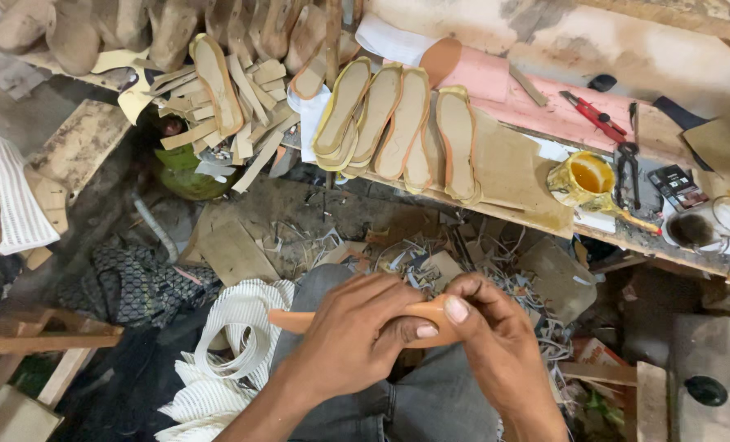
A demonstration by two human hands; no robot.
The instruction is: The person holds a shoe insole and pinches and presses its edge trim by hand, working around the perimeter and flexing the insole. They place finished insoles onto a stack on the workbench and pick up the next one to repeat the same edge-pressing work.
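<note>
Both my hands hold a flat orange-tan shoe sole (293, 320) over my lap. My left hand (353, 327) wraps over its middle, fingers curled across the top. My right hand (488, 327) pinches the sole's right end, thumb pressed on its edge. Only the sole's left tip and a strip between my hands show. Grey trousers (430, 401) lie beneath.
A low wooden bench (520, 176) across the back carries several yellow-edged insoles (402, 123), a yellow glue tin (582, 178), red pliers (594, 116) and black scissors (627, 168). Cut strips and soles (218, 90) pile at left. Scraps (430, 254) litter the floor; white ribbed fabric (234, 344) lies beside my knee.
</note>
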